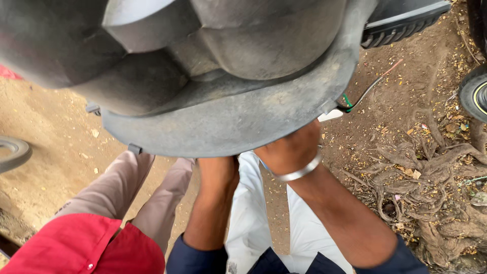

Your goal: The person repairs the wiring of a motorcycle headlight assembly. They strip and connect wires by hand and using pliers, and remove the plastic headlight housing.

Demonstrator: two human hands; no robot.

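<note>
A large, dusty grey plastic body panel [228, 116] fills the top of the view, close to the camera. Both of my hands reach up under its curved lower rim. My left hand [218, 175] meets the rim near the middle, with its fingers hidden behind the panel. My right hand [290, 151] goes under the rim just to the right, and a silver bangle [299, 173] sits on that wrist. Its fingers are hidden too. Dark blue sleeves cover my forearms near the bottom edge.
Another person in a red shirt [76, 243] and beige trousers crouches at the lower left. A thin wire [368, 91] hangs off the panel's right side. Tyres show at the left edge [12, 152] and right edge [474, 94]. Tree roots [431, 193] spread over the dirt on the right.
</note>
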